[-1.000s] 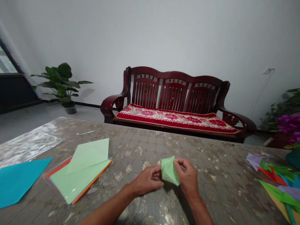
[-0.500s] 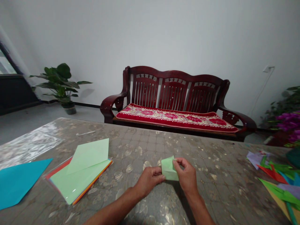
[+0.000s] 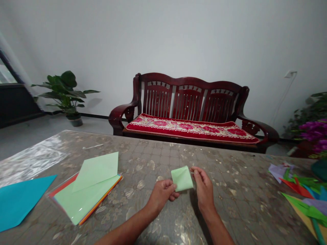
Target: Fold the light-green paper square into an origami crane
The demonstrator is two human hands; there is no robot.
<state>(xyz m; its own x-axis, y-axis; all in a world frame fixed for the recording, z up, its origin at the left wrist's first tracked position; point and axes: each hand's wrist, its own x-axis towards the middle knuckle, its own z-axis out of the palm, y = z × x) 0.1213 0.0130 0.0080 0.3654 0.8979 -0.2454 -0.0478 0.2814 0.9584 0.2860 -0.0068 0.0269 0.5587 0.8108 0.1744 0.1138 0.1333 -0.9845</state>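
Note:
A small folded square of light green paper [image 3: 182, 179] is held above the table, with a soft crease across its face. My left hand [image 3: 161, 194] pinches its lower left corner, thumb on top and fingers beneath. Close by its right edge is my right hand [image 3: 204, 189], its thumb and index finger slightly apart beside the upper right corner. The right fingers look bent and seem off the paper, though they may brush the corner.
A larger light green sheet [image 3: 98, 169] lies on a plastic-wrapped stack of coloured paper [image 3: 81, 200] at the left. Blue paper [image 3: 22, 197] and clear crinkled plastic [image 3: 33, 158] lie farther left. Folded paper pieces [image 3: 297, 187] sit at right. A wooden bench [image 3: 187, 97] stands beyond the table.
The green paper has turned and tilted, showing a flatter square face. My right thumb and finger have come off its right side, and my left thumb now lies over its corner.

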